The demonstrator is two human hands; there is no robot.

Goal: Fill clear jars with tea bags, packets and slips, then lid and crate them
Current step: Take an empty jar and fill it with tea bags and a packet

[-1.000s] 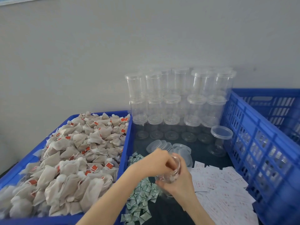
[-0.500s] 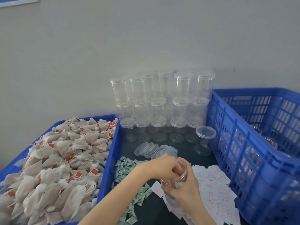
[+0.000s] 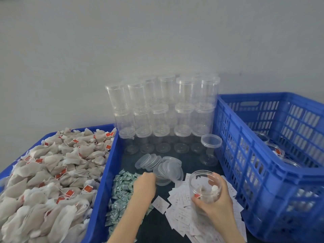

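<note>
Several filled jars (image 3: 273,148) already in crate (image 3: 259,174); my right hand (image 3: 216,204) grips open jar (image 3: 205,187) holding tea bags; left hand (image 3: 145,185), blurred, grip unclear, over packets (image 3: 122,186); slip, lid pending.

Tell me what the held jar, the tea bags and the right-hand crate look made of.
Jar: clear glossy plastic, probably; contents show through.
Tea bags: soft matte mesh or filter fabric, likely; they crumple.
Crate: rigid blue moulded plastic with slotted walls.

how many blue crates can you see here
2. One shallow blue plastic crate sits on the left, heaped with tea bags. One tall slatted blue plastic crate stands on the right, with filled jars inside. Others may lie out of view.
</note>
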